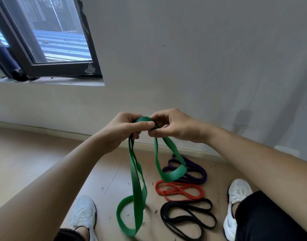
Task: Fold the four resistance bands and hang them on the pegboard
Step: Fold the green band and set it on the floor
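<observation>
A wide green resistance band [138, 193] hangs in front of me in two loops, a long one at the left and a shorter one at the right. My left hand [122, 130] grips its top fold. My right hand [173, 126] pinches the same fold from the right, and the two hands almost touch. On the floor below lie a purple band [195, 173], a red band [181, 190] and a black band [189, 216], each in loose coils. No pegboard is in view.
My two white shoes [84, 214] [236, 197] stand on the wooden floor on either side of the bands. A grey wall [192, 58] rises straight ahead, with a dark-framed window [50, 40] at the upper left. Small bits of debris dot the floor.
</observation>
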Available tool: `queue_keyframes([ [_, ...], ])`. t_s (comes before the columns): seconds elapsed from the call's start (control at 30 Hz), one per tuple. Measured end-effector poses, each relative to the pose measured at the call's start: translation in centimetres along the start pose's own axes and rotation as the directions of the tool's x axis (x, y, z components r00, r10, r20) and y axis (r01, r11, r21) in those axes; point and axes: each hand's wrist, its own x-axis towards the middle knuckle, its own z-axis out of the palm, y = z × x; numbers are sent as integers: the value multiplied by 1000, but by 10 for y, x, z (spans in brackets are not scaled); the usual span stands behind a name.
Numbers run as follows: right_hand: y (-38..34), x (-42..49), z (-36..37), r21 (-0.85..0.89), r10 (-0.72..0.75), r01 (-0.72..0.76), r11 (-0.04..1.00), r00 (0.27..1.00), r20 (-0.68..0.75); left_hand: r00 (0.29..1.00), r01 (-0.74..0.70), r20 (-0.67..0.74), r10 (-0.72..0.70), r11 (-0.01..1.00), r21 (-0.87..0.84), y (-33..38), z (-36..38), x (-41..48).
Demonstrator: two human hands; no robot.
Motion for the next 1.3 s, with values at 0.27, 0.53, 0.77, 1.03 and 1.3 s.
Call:
queue_keyframes([
  [0.27,-14,-10,-18,38,-85,89,995,991,-101,998,-46,49,38,982,181,-8,4,-3],
  [0.53,-18,-19,-33,98,-192,230,968,934,-301,998,0,54,-12,977,215,-24,20,4],
  [0.77,-3,-24,-55,177,-157,249,952,896,-414,999,-5,43,3,999,40,-22,11,9],
  [1.03,37,-38,-79,86,100,-87,993,982,-163,999,-43,-34,36,968,-248,-17,-12,11],
  [1.3,29,-27,-42,58,176,-180,982,982,73,999,-45,8,49,957,-287,-7,16,21],
])
